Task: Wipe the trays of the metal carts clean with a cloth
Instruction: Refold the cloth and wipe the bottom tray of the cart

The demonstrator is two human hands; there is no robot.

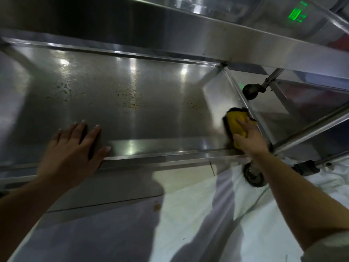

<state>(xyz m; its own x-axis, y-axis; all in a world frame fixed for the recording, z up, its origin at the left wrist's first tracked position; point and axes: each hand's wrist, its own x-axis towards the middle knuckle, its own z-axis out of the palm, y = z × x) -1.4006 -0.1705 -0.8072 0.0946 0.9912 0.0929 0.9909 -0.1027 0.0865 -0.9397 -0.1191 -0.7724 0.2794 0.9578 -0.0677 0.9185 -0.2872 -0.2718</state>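
The lower steel tray (132, 103) of a metal cart fills the middle of the view, with brown specks and water spots across its floor. My right hand (247, 137) grips a yellow cloth with a dark edge (235, 120) and presses it onto the tray's near right corner, against the side wall. My left hand (75, 148) lies flat with spread fingers over the tray's near rim (170, 154) at the left, palm on the rim and fingertips on the tray floor.
An upper steel shelf (188, 31) overhangs the tray. Cart legs with caster wheels (250, 90) (254, 176) stand at the right, beside a second cart's tray (311, 103). White sheeting (198, 214) covers the floor below.
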